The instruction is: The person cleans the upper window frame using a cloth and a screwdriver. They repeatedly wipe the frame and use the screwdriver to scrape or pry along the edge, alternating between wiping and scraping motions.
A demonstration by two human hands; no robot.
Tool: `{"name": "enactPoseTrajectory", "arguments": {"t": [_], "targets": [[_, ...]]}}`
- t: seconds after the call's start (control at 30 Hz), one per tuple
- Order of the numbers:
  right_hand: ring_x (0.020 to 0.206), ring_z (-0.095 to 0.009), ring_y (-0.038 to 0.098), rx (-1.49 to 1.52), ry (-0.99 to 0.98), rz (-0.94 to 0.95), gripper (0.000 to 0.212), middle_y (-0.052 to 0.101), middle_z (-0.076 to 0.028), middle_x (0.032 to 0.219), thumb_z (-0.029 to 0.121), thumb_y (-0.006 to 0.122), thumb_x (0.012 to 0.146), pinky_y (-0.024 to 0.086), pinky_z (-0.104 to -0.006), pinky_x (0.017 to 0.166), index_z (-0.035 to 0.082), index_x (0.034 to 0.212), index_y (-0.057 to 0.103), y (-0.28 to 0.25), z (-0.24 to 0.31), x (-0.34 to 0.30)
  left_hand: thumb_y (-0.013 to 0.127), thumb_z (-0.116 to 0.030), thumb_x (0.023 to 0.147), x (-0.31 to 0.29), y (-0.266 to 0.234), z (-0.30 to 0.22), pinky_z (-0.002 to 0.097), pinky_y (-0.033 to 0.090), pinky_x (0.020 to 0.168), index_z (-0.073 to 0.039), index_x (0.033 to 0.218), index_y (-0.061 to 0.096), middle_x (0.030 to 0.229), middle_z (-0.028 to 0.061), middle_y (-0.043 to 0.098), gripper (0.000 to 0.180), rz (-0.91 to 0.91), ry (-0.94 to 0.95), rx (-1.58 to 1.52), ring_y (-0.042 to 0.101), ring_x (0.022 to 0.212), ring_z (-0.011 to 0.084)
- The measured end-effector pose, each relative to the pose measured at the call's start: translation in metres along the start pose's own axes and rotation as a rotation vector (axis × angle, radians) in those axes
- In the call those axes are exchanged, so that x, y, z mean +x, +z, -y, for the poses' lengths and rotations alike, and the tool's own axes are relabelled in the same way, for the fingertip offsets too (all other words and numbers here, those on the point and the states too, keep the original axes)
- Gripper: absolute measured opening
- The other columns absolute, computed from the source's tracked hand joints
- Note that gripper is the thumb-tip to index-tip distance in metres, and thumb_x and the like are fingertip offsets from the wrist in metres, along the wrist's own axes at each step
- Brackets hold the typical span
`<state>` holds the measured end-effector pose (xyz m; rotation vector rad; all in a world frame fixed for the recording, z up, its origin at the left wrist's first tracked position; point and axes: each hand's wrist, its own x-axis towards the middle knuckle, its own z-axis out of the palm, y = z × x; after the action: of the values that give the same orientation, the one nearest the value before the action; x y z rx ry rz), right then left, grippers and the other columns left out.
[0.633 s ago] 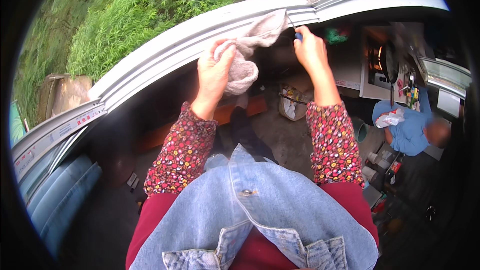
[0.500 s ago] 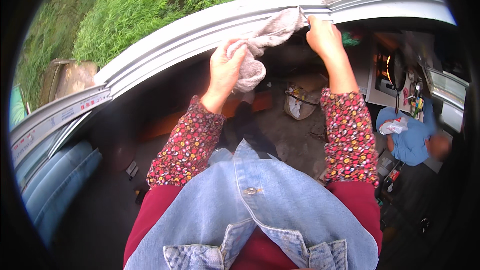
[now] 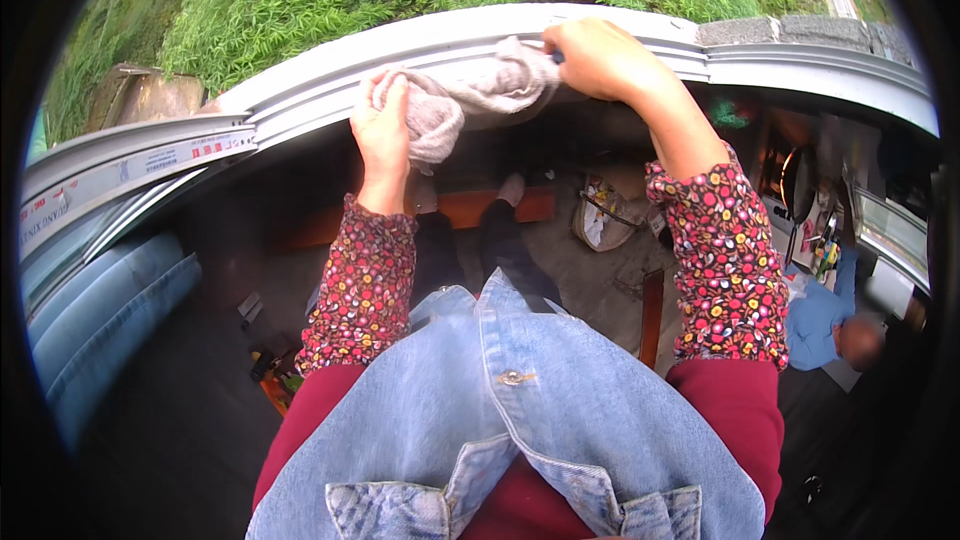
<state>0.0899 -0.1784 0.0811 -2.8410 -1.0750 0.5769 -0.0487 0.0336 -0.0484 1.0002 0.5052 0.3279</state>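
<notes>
My left hand [image 3: 382,130] is closed on the bunched part of a light grey-beige cloth [image 3: 432,120], thumb on top, at the inner edge of a white window frame [image 3: 330,90]. From there the cloth runs twisted along the frame's grooved track to my right hand [image 3: 590,58]. That hand is closed, knuckles up, over the track. A small dark blue object shows at its fingertips against the cloth's end; the rest of it is hidden by my fingers, so I cannot tell its kind.
Green bushes [image 3: 330,0] grow outside beyond the frame. Grey blocks [image 3: 820,32] lie along the sill at right. Below are an orange-brown board [image 3: 460,208] by my feet and a bag with litter [image 3: 600,220]. A person in blue [image 3: 815,325] is at right; blue glass panes [image 3: 100,310] lean left.
Both hands have shifted left along the frame with the cloth. My right hand has turned knuckles up and leans further over the track. The view has moved slightly too.
</notes>
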Motion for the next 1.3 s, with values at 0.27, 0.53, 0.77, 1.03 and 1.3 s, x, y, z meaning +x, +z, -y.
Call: {"name": "enactPoseTrajectory", "arguments": {"t": [0.27,0.53,0.77,1.03,1.3], "targets": [[0.042,-0.010,0.051,0.730,0.081,0.270,0.035,0.059,-0.005,0.062,0.009,0.063,0.085,0.038,-0.0268,0.038,0.009,0.120,0.065,0.020,0.060,0.050,0.062,-0.008,0.095,0.053,-0.048,-0.022,0.0248,0.050,0.076,0.002,0.109,0.059,0.098,0.0046,0.064,0.017,-0.251,0.141,0.126,0.060,0.085,0.0103],[0.045,-0.007,0.050,1.704,0.033,0.321,0.039,0.060,-0.007,0.071,0.008,0.061,0.092,0.036,-0.0195,0.037,0.004,0.130,0.057,0.068,0.049,0.025,0.060,-0.007,0.096,0.046,-0.062,-0.038,0.0277,0.051,0.080,0.001,0.109,0.059,0.101,0.0057,0.064,0.015,-0.242,0.121,-0.035,0.061,0.092,0.0131],[0.044,-0.011,0.048,2.320,0.022,-0.386,0.044,0.057,-0.015,0.082,0.011,0.056,0.096,0.040,-0.0213,0.035,0.007,0.139,0.048,0.110,0.007,-0.110,0.057,-0.012,0.097,-0.022,-0.055,-0.089,0.0329,0.051,0.092,0.002,0.112,0.059,0.110,0.0110,0.065,0.021,0.221,-0.123,-0.074,0.064,0.103,0.0192],[0.050,-0.012,0.053,1.985,0.108,-0.867,0.039,0.059,-0.014,0.086,0.012,0.055,0.099,0.040,-0.0197,0.038,0.009,0.138,0.050,0.064,-0.037,-0.186,0.053,-0.014,0.102,-0.046,0.035,-0.066,0.0307,0.048,0.096,-0.005,0.125,0.057,0.117,0.0052,0.062,0.026,0.260,-0.191,-0.414,0.060,0.108,0.0155],[0.053,-0.013,0.055,1.810,0.340,-0.967,0.031,0.062,-0.012,0.085,0.010,0.055,0.099,0.041,-0.0226,0.040,0.007,0.130,0.053,0.055,-0.048,-0.164,0.070,-0.006,0.091,-0.025,0.071,-0.069,0.0301,0.054,0.085,-0.007,0.119,0.059,0.106,0.0057,0.066,0.029,0.396,0.079,-0.266,0.064,0.094,0.0152]]}}
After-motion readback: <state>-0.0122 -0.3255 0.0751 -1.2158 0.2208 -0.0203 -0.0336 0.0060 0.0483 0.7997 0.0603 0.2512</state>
